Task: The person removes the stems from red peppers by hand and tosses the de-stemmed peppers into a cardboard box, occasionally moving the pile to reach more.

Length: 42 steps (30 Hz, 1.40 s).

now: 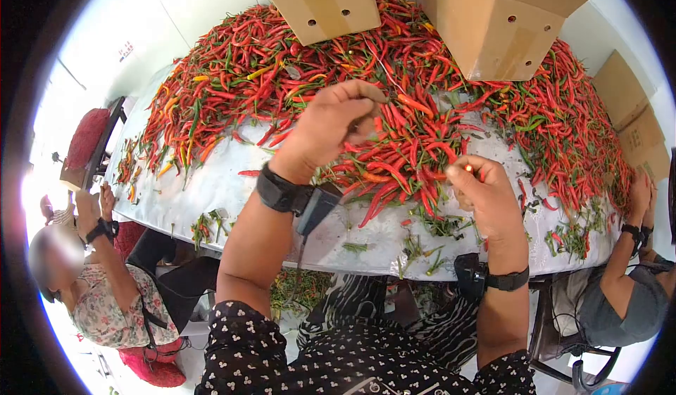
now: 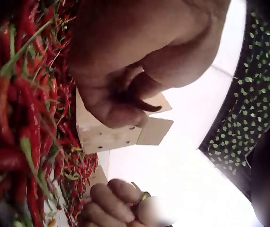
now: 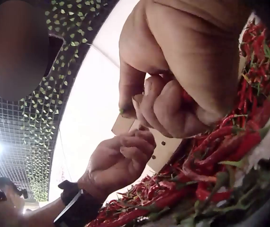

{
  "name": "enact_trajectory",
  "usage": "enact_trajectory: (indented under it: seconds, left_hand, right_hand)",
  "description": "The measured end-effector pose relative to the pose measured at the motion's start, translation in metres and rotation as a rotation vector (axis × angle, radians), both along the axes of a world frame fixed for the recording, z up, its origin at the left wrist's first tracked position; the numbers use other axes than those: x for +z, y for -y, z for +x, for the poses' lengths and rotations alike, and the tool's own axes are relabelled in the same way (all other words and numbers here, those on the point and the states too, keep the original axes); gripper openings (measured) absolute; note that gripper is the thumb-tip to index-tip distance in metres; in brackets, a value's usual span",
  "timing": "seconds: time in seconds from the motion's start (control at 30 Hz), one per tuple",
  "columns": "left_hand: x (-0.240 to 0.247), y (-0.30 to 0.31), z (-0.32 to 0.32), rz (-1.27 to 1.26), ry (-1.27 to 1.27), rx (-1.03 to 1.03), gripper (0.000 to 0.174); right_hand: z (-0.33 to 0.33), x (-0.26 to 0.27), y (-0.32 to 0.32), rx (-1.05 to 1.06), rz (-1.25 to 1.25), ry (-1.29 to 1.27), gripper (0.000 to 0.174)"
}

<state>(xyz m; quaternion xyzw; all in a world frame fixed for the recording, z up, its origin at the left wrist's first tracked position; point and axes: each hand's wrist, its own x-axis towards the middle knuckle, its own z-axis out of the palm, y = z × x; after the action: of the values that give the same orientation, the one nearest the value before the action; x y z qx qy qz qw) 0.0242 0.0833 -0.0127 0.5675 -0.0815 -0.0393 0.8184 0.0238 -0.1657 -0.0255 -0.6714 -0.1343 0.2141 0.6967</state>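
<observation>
My left hand [image 1: 331, 124] is over the near part of the chili pile [image 1: 405, 155], fingers bent. In the left wrist view a dark, curved tip [image 2: 149, 107], seemingly a chili, pokes out between the fingers of my left hand [image 2: 125, 61]. Lower and to the right, my right hand [image 1: 486, 191] is held above the pile's edge with its fingers curled. A bit of red [image 3: 187, 97] shows inside the fist of my right hand [image 3: 168, 71], and a small green piece [image 3: 122, 111] is at the thumb tip. The fingers hide most of both held pieces.
Two cardboard boxes [image 1: 331, 8] [image 1: 493, 32] stand on the heap at the back. Green stems [image 1: 415, 254] lie scattered along the near edge of the table [image 1: 324, 243]. One person [image 1: 105, 289] sits at the left, another [image 1: 627, 296] at the right.
</observation>
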Motion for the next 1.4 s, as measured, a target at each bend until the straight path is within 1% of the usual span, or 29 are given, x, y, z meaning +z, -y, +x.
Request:
enact_trajectory:
  seconds: [0.07, 0.1, 0.13, 0.2, 0.23, 0.27, 0.33, 0.4, 0.43, 0.47, 0.5, 0.53, 0.6, 0.63, 0.7, 0.77, 0.8, 0.87, 0.9, 0.93, 0.97, 1.0, 1.07, 1.1, 1.13, 1.17, 1.2, 1.33, 1.4]
  left_hand:
    - [0.017, -0.009, -0.005, 0.405, 0.019, 0.189, 0.015]
    - [0.020, -0.015, -0.007, 0.708, 0.149, 0.333, 0.018]
    - [0.022, -0.024, -0.008, 0.710, 0.148, 0.333, 0.018]
    - [0.024, -0.043, -0.010, 1.224, 0.354, 0.465, 0.017]
    - [0.024, -0.046, -0.012, 1.252, 0.254, 0.509, 0.020]
    - [0.023, -0.050, -0.013, 1.251, 0.254, 0.511, 0.020]
    - [0.015, -0.060, -0.011, 1.458, 0.151, 0.503, 0.022]
    - [0.003, -0.068, -0.005, 1.505, 0.152, 0.478, 0.022]
    - [0.000, -0.070, -0.003, 1.550, 0.157, 0.445, 0.022]
    - [-0.004, -0.070, -0.001, 1.541, 0.167, 0.435, 0.022]
    - [-0.007, -0.069, 0.001, 1.600, 0.137, 0.417, 0.022]
    - [-0.010, -0.069, 0.003, 1.661, 0.107, 0.401, 0.021]
    - [-0.015, -0.068, 0.006, 1.635, 0.150, 0.405, 0.019]
    - [-0.014, -0.066, 0.005, 1.628, 0.133, 0.395, 0.019]
    - [-0.012, -0.063, 0.004, 1.624, 0.115, 0.386, 0.019]
    - [-0.008, -0.057, 0.003, 1.579, 0.237, 0.495, 0.018]
    - [-0.006, -0.054, 0.002, 1.581, 0.237, 0.495, 0.018]
    - [0.009, -0.037, -0.002, 1.327, 0.315, 0.527, 0.020]
    - [0.012, -0.029, -0.004, 1.329, 0.314, 0.528, 0.020]
    - [0.015, -0.022, -0.006, 1.180, 0.334, 0.487, 0.020]
    - [0.018, -0.014, -0.009, 1.031, 0.353, 0.446, 0.021]
    - [0.021, -0.004, -0.013, 1.032, 0.350, 0.450, 0.021]
    - [0.024, 0.014, -0.021, 0.765, 0.247, 0.326, 0.020]
    - [0.021, 0.020, -0.021, 0.773, 0.310, 0.319, 0.017]
    - [0.019, 0.027, -0.023, 0.772, 0.308, 0.319, 0.017]
    - [0.017, 0.034, -0.026, 0.764, 0.338, 0.323, 0.017]
    - [0.015, 0.039, -0.028, 0.756, 0.368, 0.326, 0.017]
    - [0.008, 0.050, -0.031, 0.824, 0.341, 0.246, 0.014]
    - [0.007, 0.055, -0.032, 0.824, 0.297, 0.214, 0.014]
  right_hand:
    - [0.002, -0.001, 0.002, -0.007, 0.045, -0.024, 0.013]
    - [0.002, -0.001, 0.002, -0.013, 0.089, -0.046, 0.015]
    - [0.002, -0.001, 0.001, -0.012, 0.092, -0.047, 0.015]
    - [0.001, 0.000, 0.000, -0.030, 0.104, -0.056, 0.015]
    - [0.001, -0.001, 0.000, -0.029, 0.104, -0.056, 0.015]
    - [0.001, -0.001, 0.000, -0.019, 0.086, -0.051, 0.015]
    - [0.003, -0.003, 0.000, -0.006, 0.068, -0.045, 0.015]
    - [0.004, -0.006, 0.000, 0.032, 0.182, -0.120, 0.019]
    - [0.005, -0.006, -0.001, 0.026, 0.180, -0.120, 0.019]
    - [0.005, -0.006, -0.002, 0.033, 0.325, -0.260, 0.024]
    - [0.006, -0.006, -0.002, 0.035, 0.473, -0.397, 0.029]
    - [0.006, -0.006, -0.003, 0.018, 0.469, -0.392, 0.029]
    - [0.008, -0.008, -0.004, 0.016, 0.597, -0.525, 0.037]
    - [0.013, -0.013, -0.002, 0.107, 0.656, -0.521, 0.039]
    - [0.013, -0.016, 0.000, 0.105, 0.663, -0.503, 0.038]
    - [0.012, -0.014, -0.002, 0.109, 0.672, -0.487, 0.038]
    - [0.010, -0.012, -0.003, 0.069, 0.637, -0.484, 0.035]
    - [0.009, -0.013, -0.003, 0.031, 0.603, -0.483, 0.032]
    - [0.009, -0.014, -0.003, 0.075, 0.559, -0.422, 0.026]
    - [0.009, -0.015, -0.004, 0.121, 0.514, -0.361, 0.020]
    - [0.008, -0.017, -0.005, 0.126, 0.514, -0.363, 0.020]
    - [0.007, -0.018, -0.005, 0.140, 0.468, -0.335, 0.018]
    - [0.001, -0.016, -0.008, 0.155, 0.419, -0.307, 0.017]
    - [-0.004, -0.011, -0.013, 0.105, 0.377, -0.269, 0.014]
    - [-0.008, -0.008, -0.016, 0.055, 0.334, -0.230, 0.011]
    - [-0.009, -0.009, -0.018, 0.056, 0.333, -0.231, 0.011]
    - [-0.010, -0.009, -0.019, 0.045, 0.275, -0.193, 0.013]
    - [-0.013, -0.008, -0.022, 0.028, 0.107, -0.108, 0.016]
    - [-0.016, -0.007, -0.025, -0.004, 0.094, -0.070, 0.016]
